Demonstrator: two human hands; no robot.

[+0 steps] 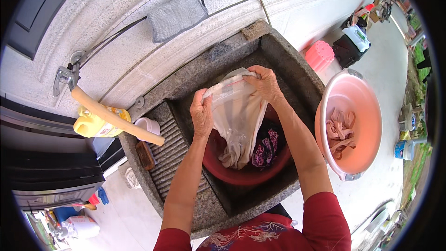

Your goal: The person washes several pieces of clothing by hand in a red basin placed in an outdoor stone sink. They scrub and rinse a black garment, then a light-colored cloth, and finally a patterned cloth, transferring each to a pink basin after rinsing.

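Note:
A wet, whitish garment (234, 111) hangs stretched between my two hands, its thick upper edge pulled wide. My left hand (201, 112) is closed on one end of that edge, and my right hand (265, 83) pinches the other end, a little farther away. The garment's lower part drops into a dark red basin (241, 177) inside the stone sink (304, 72). Beside it in the basin lies a dark cloth with a pink pattern (265, 149). What else the basin holds is hidden by the garment and my arms.
A ridged washboard (179, 158) forms the sink's left part, with a brush (146, 155) and a white cup (148, 125) on its edge. A tan hose (118, 117) runs from the tap past a yellow jug (95, 123). At right, a pink tub (367, 130) holds pinkish cloth (340, 132).

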